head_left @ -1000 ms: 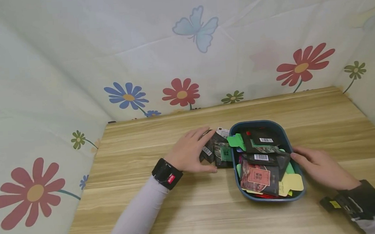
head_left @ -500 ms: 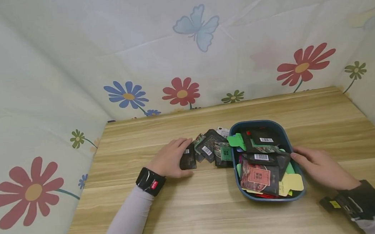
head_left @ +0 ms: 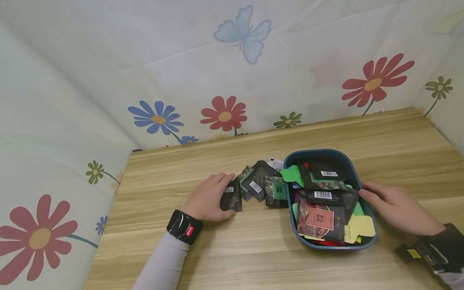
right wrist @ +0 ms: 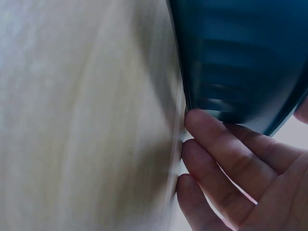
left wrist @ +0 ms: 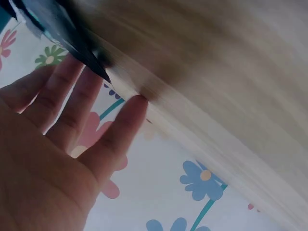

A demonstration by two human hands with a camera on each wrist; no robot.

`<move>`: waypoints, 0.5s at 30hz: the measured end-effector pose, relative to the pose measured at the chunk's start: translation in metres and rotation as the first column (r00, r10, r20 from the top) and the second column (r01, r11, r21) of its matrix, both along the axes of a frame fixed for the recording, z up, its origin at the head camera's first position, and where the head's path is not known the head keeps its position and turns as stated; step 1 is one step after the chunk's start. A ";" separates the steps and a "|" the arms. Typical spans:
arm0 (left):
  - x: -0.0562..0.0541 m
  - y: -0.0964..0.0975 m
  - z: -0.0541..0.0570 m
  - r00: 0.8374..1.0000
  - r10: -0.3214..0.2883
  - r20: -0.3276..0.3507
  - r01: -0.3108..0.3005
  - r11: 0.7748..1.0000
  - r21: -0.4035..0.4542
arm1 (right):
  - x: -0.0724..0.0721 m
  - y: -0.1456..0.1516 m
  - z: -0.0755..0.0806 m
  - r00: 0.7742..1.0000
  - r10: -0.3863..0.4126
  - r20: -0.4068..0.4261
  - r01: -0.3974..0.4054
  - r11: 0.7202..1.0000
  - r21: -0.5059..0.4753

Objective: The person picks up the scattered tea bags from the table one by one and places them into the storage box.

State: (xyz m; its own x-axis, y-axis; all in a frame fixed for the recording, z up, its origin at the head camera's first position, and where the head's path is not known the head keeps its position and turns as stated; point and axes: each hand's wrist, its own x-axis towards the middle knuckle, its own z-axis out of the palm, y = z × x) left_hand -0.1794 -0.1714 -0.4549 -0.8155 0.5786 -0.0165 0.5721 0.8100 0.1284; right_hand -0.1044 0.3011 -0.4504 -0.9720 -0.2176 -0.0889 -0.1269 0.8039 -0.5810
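Note:
My left hand [head_left: 209,198] lies low over the wood table, its fingertips on a small black packet [head_left: 231,199] with a white barcode label. In the left wrist view its fingers [left wrist: 70,103] stretch out to the packet's dark edge. Right of it, several more dark packets [head_left: 255,185] overlap up to a blue bin [head_left: 292,223]. That bin is full of black packets, with red, green and yellow pieces among them. My right hand [head_left: 399,208] rests against the bin's right side, thumb near the rim. In the right wrist view, extended fingers [right wrist: 226,151] touch its blue wall.
The wood-grain table [head_left: 239,264] meets a white cloth backdrop [head_left: 170,46] printed with flowers and a butterfly at the back and sides. A green tab [head_left: 292,175] sticks out over the bin's left rim.
My left hand has moved left from over the loose packets, sliding one black packet apart from the others. It has barely shifted in the last half second. The right hand and the bin stay put.

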 end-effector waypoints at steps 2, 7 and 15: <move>0.000 0.001 0.000 1.000 -0.007 -0.027 0.007 1.000 -0.007 | 0.000 0.000 0.000 1.000 0.000 0.001 0.000 1.000 0.000; 0.000 0.003 0.001 0.997 -0.017 -0.077 0.016 1.000 -0.020 | 0.000 0.000 0.000 1.000 -0.001 0.004 0.001 1.000 -0.004; -0.004 0.012 0.012 0.990 -0.028 -0.138 0.034 0.998 0.044 | 0.000 0.000 -0.001 1.000 -0.002 0.008 0.002 1.000 0.001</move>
State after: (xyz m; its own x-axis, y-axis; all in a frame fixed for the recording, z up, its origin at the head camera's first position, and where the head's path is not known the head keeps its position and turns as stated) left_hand -0.1834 -0.1595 -0.4426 -0.7899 0.6011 0.1216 0.6115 0.7868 0.0833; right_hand -0.1047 0.3008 -0.4517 -0.9716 -0.2159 -0.0965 -0.1210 0.8045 -0.5814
